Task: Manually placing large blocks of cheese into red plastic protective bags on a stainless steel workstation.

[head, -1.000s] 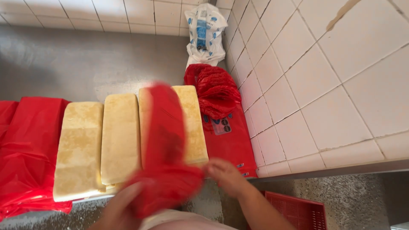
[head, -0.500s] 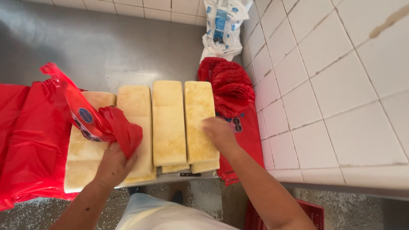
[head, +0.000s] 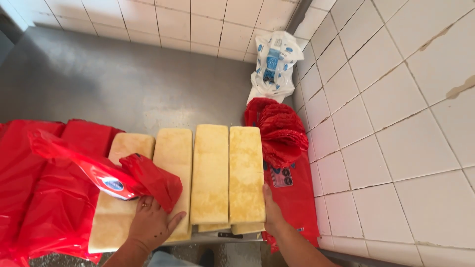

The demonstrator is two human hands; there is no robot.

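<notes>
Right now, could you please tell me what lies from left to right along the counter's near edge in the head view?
Red plastic sheets → left hand holding a red bag → yellow blocks → right hand → stack of red bags → white tiled wall.

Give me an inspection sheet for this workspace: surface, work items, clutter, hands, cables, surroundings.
Surface: steel counter, bare at the back.
Work items: four pale yellow blocks side by side at the front edge, more beneath them; red bag held over the left blocks.
Clutter: red bag stack right of the blocks; red bags spread at left; white and blue bag in the corner.
Hands: left hand grips the red bag; right hand rests against the rightmost block's side.
Cables: nothing seen.
Surroundings: white tiled walls behind and at right, some stains.
</notes>
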